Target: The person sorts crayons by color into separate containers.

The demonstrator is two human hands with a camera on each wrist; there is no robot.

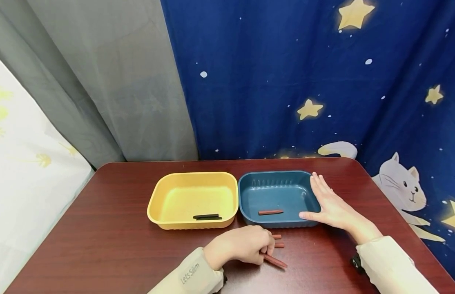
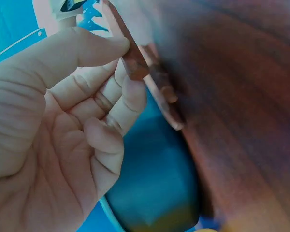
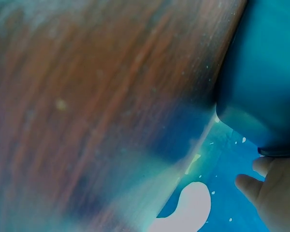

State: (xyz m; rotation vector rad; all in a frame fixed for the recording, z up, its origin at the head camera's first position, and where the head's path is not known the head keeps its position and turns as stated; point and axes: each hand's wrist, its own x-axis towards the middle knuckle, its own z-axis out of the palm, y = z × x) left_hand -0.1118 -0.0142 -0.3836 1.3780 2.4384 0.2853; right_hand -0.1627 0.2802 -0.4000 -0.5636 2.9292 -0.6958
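Note:
My left hand (image 1: pixel 246 244) is low over the table in front of the blue tray (image 1: pixel 279 224). Its thumb and fingertips pinch a reddish-brown pointed stick (image 1: pixel 276 261), crayon-like in shape; the left wrist view shows the flat sides of this stick (image 2: pixel 128 43). Partly behind that hand, two more reddish-brown sticks (image 1: pixel 279 245) lie on the table. Another brown stick (image 1: pixel 270 212) rests inside the blue tray. With fingers spread, my right hand (image 1: pixel 332 206) touches the tray's right rim, thumb over the near corner. In the right wrist view, only some fingers (image 3: pixel 261 186) show beside the tray.
A yellow tray (image 1: pixel 165 222) stands left of the blue one, side by side, with black sticks (image 1: pixel 207 216) near its front. Both stand on a dark red wooden table (image 1: pixel 113 228). Grey and blue curtains (image 1: pixel 257 102) hang behind its far edge.

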